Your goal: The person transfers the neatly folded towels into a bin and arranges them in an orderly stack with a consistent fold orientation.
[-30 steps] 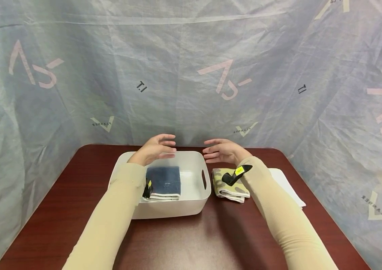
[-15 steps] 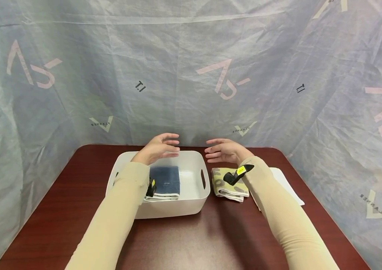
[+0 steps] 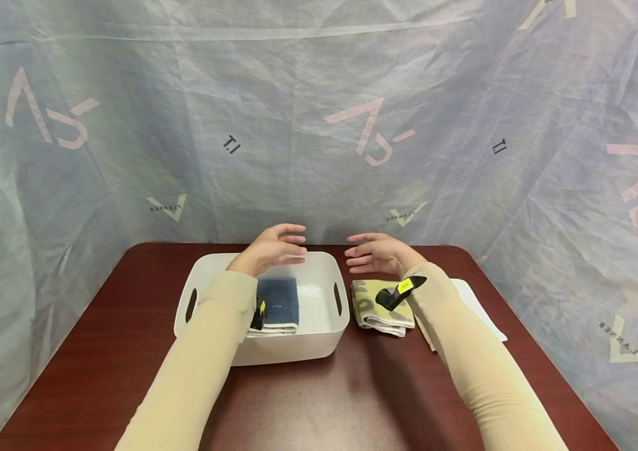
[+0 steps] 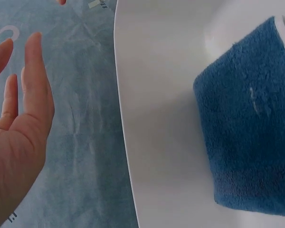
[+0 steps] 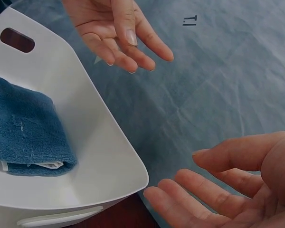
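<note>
My left hand (image 3: 273, 248) hovers over the back of a white plastic basket (image 3: 319, 344), its fingers loosely spread and pointing right. Nothing is in its grasp. Across from it, my right hand (image 3: 379, 254) is held above the table just past the basket's right side, fingers relaxed and pointing left, also holding nothing. A gap separates the two hands. Inside the basket lies a folded blue towel (image 4: 251, 123) with white edging. To the basket's right, below my right hand, sits a folded yellow-green towel (image 3: 372, 307) with grey patches, partly covered by the wrist camera.
A white folded cloth (image 3: 479, 310) lies at the right, partly behind my right forearm. The dark red-brown table (image 3: 296, 407) ends at a grey fabric backdrop (image 3: 307, 125) with printed letters. The basket has handle slots in its sides.
My left hand has drifted slightly right, and more of the basket's left handle slot shows. The right hand has barely shifted. The whole view has moved a little; the towels have stayed put.
</note>
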{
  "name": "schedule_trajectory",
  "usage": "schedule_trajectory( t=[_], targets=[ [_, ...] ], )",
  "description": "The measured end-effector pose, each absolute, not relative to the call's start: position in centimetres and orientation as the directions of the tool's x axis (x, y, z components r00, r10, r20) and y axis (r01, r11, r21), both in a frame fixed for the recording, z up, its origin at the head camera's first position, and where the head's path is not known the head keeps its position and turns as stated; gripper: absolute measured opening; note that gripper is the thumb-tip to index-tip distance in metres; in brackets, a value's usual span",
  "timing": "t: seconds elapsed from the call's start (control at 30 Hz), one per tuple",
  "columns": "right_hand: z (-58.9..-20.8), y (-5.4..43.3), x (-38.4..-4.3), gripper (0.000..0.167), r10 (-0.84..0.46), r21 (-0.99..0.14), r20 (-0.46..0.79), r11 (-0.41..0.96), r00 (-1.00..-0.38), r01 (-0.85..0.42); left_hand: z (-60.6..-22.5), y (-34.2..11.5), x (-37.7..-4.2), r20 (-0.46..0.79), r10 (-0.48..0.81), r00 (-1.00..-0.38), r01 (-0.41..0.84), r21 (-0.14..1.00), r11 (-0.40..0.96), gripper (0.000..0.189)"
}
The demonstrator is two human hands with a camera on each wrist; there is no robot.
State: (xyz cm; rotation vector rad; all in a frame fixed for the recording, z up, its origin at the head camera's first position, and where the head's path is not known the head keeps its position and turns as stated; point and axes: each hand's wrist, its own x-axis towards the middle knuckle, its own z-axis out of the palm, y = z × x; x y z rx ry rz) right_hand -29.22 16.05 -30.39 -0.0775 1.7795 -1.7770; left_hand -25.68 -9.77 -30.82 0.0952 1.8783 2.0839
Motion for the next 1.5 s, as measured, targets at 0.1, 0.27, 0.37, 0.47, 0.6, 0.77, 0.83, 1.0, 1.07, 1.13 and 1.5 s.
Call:
schedule_trajectory(
  t=[0.1,0.27,0.37,0.47,0.6,0.77,0.83,1.0,1.07,1.13,1.5],
  targets=[
    [-30.4,16.2,-29.2,0.054,-0.45,-0.922,-0.375,0.095,-0.81,0.374,-30.8,-9.5,-25.7,-0.17,0.287,-0.943,-0.199,0.977,-0.076,0.059],
    [-30.5,16.5,-29.4,0.054,-0.44,-0.923,-0.374,0.086,-0.816,0.376,-30.7,-9.0,-25.7,-0.165,0.287,-0.944,-0.193,0.979,-0.071,0.059],
    [-30.5,16.6,-29.4,0.054,-0.441,-0.924,-0.371,0.086,-0.817,0.373,-30.7,-8.7,-25.7,-0.163,0.292,-0.942,-0.194,0.978,-0.079,0.059],
    [-30.5,16.7,-29.4,0.054,-0.443,-0.924,-0.369,0.08,-0.817,0.374,-30.7,-8.5,-25.8,-0.161,0.292,-0.943,-0.195,0.976,-0.093,0.059],
    [-30.6,16.8,-29.4,0.055,-0.44,-0.923,-0.373,0.083,-0.817,0.377,-31.0,-8.1,-25.8,-0.166,0.288,-0.943,-0.202,0.974,-0.1,0.059],
    [-30.8,17.0,-29.4,0.055,-0.441,-0.919,-0.385,0.102,-0.811,0.381,-31.2,-7.5,-25.9,-0.172,0.294,-0.94,-0.209,0.973,-0.097,0.059],
    [-30.8,17.2,-29.4,0.055,-0.44,-0.917,-0.389,0.105,-0.81,0.384,-31.1,-7.2,-25.9,-0.17,0.297,-0.94,-0.207,0.973,-0.098,0.059],
    [-31.0,17.8,-29.4,0.055,-0.433,-0.917,-0.387,0.092,-0.814,0.388,-30.9,-6.4,-26.0,-0.164,0.298,-0.94,-0.2,0.975,-0.095,0.056],
    [-31.1,18.1,-29.5,0.055,-0.433,-0.918,-0.385,0.085,-0.815,0.388,-30.8,-6.0,-26.1,-0.161,0.299,-0.941,-0.196,0.976,-0.091,0.054],
    [-31.1,18.3,-29.4,0.055,-0.431,-0.918,-0.384,0.084,-0.817,0.387,-30.7,-5.7,-26.1,-0.156,0.302,-0.94,-0.189,0.978,-0.083,0.053],
    [-31.1,18.9,-29.5,0.054,-0.434,-0.914,-0.39,0.078,-0.812,0.398,-30.3,-4.0,-26.2,-0.151,0.302,-0.941,-0.183,0.98,-0.08,0.051]
  ],
)
